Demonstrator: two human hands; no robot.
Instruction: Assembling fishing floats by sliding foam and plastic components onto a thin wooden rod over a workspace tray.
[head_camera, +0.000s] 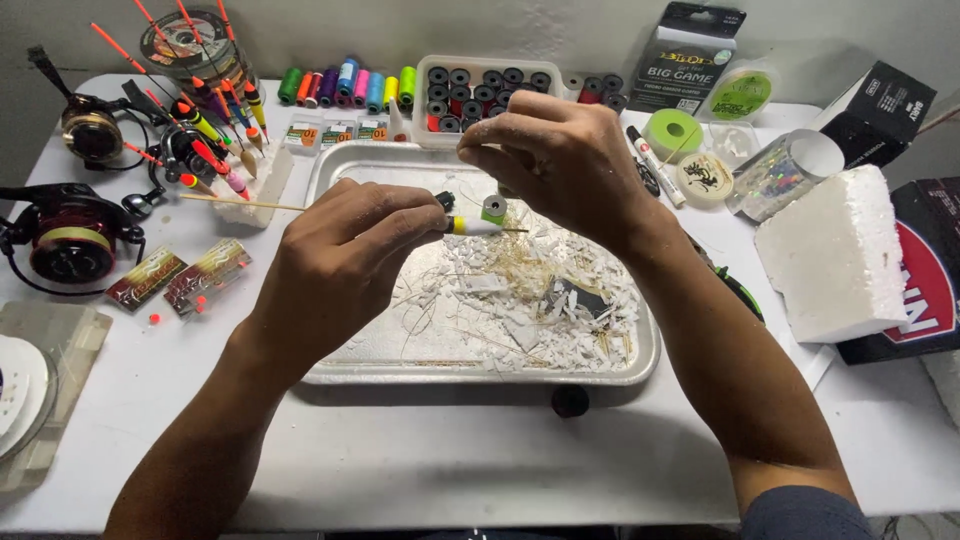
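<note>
Nearest my lens, both forearms reached up over the white bench (480, 460) toward a metal tray (640, 365) littered with white foam shavings (530, 300). My left hand (340, 265) was clenched in a grip around a slim fishing float (470, 226), its long wooden stem (240, 203) sticking out to the left over the tray's edge. My right hand (560, 160) hovered just above the float's tip, fingers pinched on something too fine for me to make out, beside a small green spool (494, 208). Behind the tray stood a box of bobbins (480, 90) and a row of coloured thread spools (345, 85); fishing reels (70, 235) crowded the left, a white foam block (835, 255) the right.
</note>
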